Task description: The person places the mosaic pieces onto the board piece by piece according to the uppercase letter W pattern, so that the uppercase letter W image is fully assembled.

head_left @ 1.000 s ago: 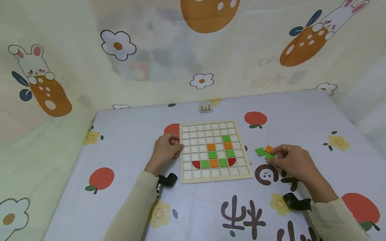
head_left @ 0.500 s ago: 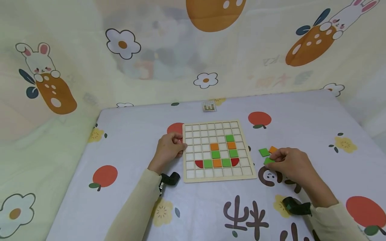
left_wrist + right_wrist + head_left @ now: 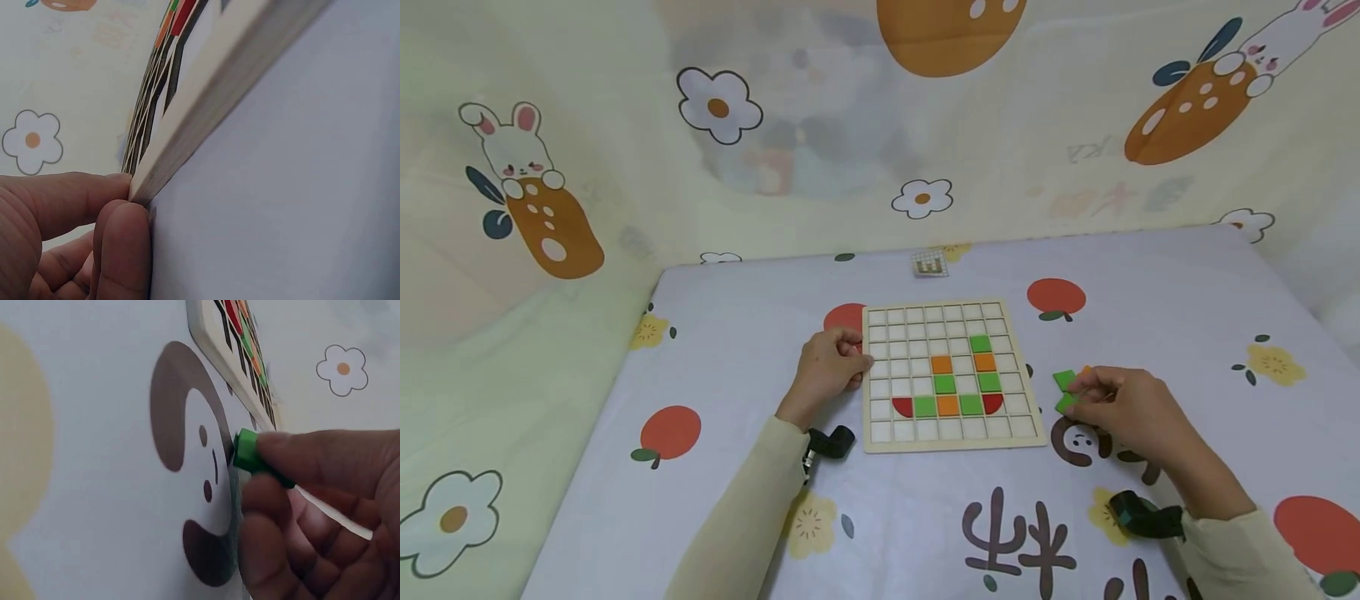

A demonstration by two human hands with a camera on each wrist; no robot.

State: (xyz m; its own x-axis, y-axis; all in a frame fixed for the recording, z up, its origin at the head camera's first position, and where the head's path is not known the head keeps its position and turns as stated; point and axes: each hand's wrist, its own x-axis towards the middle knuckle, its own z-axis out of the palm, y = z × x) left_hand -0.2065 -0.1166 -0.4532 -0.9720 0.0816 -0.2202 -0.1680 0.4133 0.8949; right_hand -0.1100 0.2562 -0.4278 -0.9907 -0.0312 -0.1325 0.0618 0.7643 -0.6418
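A square wooden grid board (image 3: 955, 448) lies on the cloth, with green, orange and dark red tiles set in some of its cells. My left hand (image 3: 829, 371) holds the board's left edge. The left wrist view shows the thumb on the wooden edge (image 3: 209, 115), with curled fingers just below. Right of the board, my right hand (image 3: 1138, 412) pinches a green tile (image 3: 245, 450) between thumb and fingers, low over the cloth. Another green tile (image 3: 1063, 380) lies close beyond the fingertips, and an orange tile (image 3: 1086, 369) is mostly hidden behind them.
A small card (image 3: 930, 263) with a grid picture lies behind the board, near the back of the table. The patterned tablecloth (image 3: 730, 333) meets an upright printed curtain (image 3: 820, 125) at the back. Black wrist cameras (image 3: 832, 442) sit on both forearms.
The whole head view has shifted, so everything sits further right. The right hand's fingers have moved slightly over the loose tiles and cover more of the orange one. The left hand stays at the board's edge.
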